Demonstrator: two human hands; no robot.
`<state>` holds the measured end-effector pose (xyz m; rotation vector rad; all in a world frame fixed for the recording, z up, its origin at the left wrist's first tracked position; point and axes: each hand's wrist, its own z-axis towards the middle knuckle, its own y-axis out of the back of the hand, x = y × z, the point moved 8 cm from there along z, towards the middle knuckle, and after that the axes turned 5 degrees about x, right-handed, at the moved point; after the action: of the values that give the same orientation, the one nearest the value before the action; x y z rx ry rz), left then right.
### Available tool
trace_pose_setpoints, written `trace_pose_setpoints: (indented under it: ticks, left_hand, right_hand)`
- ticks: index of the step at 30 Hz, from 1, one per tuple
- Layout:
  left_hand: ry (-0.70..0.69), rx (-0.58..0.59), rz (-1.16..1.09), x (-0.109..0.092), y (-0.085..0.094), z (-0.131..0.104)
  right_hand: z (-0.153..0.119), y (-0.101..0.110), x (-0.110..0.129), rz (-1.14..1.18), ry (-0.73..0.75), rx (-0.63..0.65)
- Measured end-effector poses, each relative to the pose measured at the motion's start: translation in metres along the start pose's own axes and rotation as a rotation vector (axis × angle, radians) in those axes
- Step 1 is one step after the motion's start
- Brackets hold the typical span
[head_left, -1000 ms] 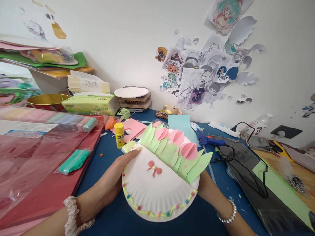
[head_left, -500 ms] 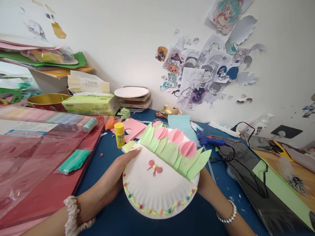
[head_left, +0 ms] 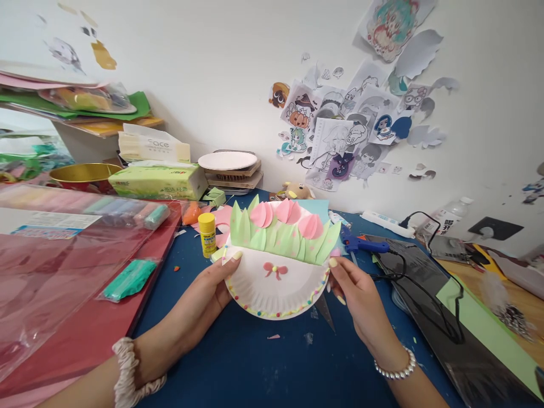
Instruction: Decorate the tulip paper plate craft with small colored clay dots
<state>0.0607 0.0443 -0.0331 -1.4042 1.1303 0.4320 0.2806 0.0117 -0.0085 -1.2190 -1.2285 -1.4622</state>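
White paper-plate basket (head_left: pixel 276 297) bridging left fingers (head_left: pixel 227 265), pinching rim at nine o'clock, and right fingers (head_left: pixel 346 277), pinching at three; straight edge running nearly nine-to-three, neither hand nearer.

Paper-plate craft (head_left: pixel 276 292) above tabletop (head_left: pixel 238 362), left hand (head_left: pixel 210 286) at its left edge, right hand (head_left: pixel 357 289) at its right. Glue stick (head_left: pixel 208 237) left of craft, beyond left hand. Glue gun (head_left: pixel 368 244) beyond right hand. Stacked sheets (head_left: pixel 108 337) far left, packet (head_left: pixel 130 279) on top. Behind: tissue pack (head_left: pixel 157 181), bowl (head_left: pixel 85 180) to its left, plate (head_left: pixel 227 161) on stack (head_left: pixel 238 181) to its right. Power strip (head_left: pixel 385 222) back right, before wall (head_left: pixel 233 73).
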Motion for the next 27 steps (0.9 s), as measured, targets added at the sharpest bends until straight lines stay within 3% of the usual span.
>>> trace_pose_setpoints:
  ticks: [5, 11, 27]
  left_hand:
    - [0.01, 0.03, -0.057, 0.0, -0.005, 0.0]
    - [-0.1, 0.053, -0.181, -0.008, -0.004, 0.004]
    - [-0.073, 0.146, -0.352, -0.011, -0.013, 0.002]
  right_hand:
    - [-0.001, 0.006, 0.002, -0.028, -0.018, -0.076]
    - [-0.001, 0.006, -0.002, 0.043, -0.037, -0.082]
    - [0.0, 0.006, -0.004, 0.052, -0.002, -0.088]
